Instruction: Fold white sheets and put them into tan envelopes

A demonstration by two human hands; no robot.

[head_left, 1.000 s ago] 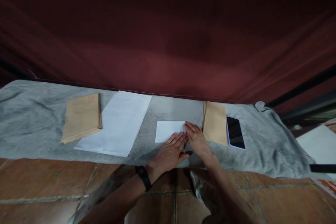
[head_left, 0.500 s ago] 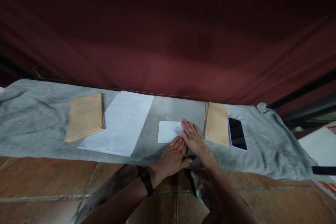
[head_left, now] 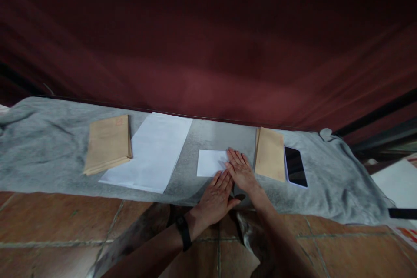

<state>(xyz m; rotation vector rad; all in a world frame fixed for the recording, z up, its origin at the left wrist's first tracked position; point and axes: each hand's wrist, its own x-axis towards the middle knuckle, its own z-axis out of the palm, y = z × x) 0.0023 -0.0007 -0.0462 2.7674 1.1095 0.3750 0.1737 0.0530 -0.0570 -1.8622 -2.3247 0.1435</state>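
Note:
A small white sheet of folded-looking paper (head_left: 211, 163) lies flat on the grey cloth in front of me. Across its right end rests my right hand (head_left: 240, 169), open, palm down with the fingers stretched out. My left hand (head_left: 216, 195), with a dark watch (head_left: 184, 231) at the wrist, is flat too, its fingertips on the paper's lower right edge. The two hands touch, the left fingers meeting the right thumb. The paper's right end is hidden under them. Just right of my right hand lie brown envelopes (head_left: 270, 154).
Grey cloth (head_left: 42, 139) covers the long, narrow surface. A phone (head_left: 295, 166) lies right of the envelopes. To the left are large white sheets (head_left: 159, 152), partly under a stack of brown envelopes (head_left: 108, 143). Dark red fabric (head_left: 208, 74) rises behind; tiled floor (head_left: 58, 221) shows in front.
Both hands stay pressed on the small paper, almost unmoved. The whole view has shifted very slightly.

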